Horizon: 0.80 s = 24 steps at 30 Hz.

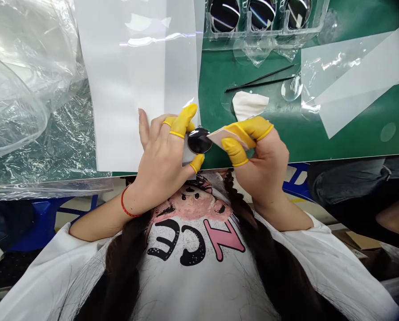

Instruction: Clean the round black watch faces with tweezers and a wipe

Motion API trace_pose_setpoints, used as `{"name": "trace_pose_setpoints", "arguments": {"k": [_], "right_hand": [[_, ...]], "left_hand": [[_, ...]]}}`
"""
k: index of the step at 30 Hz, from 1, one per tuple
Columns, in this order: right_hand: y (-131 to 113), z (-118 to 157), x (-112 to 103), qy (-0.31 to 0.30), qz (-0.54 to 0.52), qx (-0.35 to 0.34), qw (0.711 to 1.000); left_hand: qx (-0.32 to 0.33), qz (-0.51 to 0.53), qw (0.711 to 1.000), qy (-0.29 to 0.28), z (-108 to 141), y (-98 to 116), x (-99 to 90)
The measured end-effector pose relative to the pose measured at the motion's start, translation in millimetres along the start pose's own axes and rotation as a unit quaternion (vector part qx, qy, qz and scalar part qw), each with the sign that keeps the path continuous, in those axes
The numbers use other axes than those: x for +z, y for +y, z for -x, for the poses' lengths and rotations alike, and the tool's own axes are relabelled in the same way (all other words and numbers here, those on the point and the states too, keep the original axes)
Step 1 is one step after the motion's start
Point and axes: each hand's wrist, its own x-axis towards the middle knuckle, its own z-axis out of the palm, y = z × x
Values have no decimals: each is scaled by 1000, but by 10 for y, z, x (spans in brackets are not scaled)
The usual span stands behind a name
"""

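Between the yellow-cotted thumb and fingers of my left hand (166,151) is a round, dark, glossy lens (199,140), gripped by its rim near the table's front edge. My right hand (262,151), also wearing yellow finger cots, pinches a folded pale piece of cloth or paper (224,135). The tip of this folded piece meets the right side of the lens. A crumpled white cloth (249,105) lies just beyond my right hand. Black tweezers (261,82) rest on the green mat behind it.
White sheets under clear film (129,89) cover the table at left centre. Clear plastic bags (32,80) heap at the left. A clear tray (319,26) holds several dark lenses at the back. Film sheets (353,80) lie right; another person's leg (353,183) shows below.
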Motion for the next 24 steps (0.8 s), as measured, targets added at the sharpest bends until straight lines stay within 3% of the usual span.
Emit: {"name": "trace_pose_setpoints", "arguments": {"k": [7, 16, 21, 24], "right_hand": [[41, -13, 272, -27, 59, -82, 994], [398, -174, 219, 42, 149, -77, 985], [238, -171, 140, 30, 66, -40, 997], [93, -156, 156, -30, 69, -102, 992]], "left_hand": [[-25, -21, 999, -6, 7, 52, -17], [-8, -36, 999, -4, 24, 48, -46], [-21, -7, 1000, -6, 15, 49, -47], [-24, 11, 1000, -5, 21, 39, -41]]}}
